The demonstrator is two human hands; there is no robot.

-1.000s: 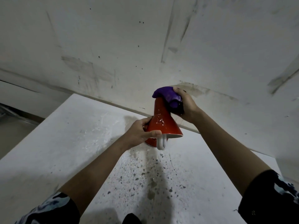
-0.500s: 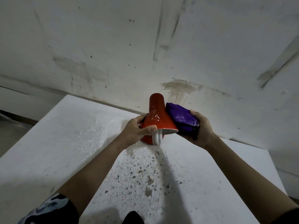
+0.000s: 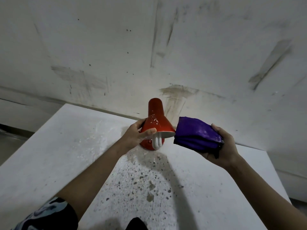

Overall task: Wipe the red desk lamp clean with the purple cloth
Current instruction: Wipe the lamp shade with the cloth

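Fingers (image 3: pixel 140 122) of the left hand (image 3: pixel 132 138) gripped the flared shade of the red desk lamp (image 3: pixel 157 120), which stood at the far middle of the speckled white table (image 3: pixel 66 155), while the right hand (image 3: pixel 224 146) pinched the purple cloth (image 3: pixel 196 133) just right of the rim. The glossy, wet-flecked cone looked slippery, so a hard swipe could twist it loose or knock the bare white bulb (image 3: pixel 157 143); the cloth was a soft folded pad, dusted pale
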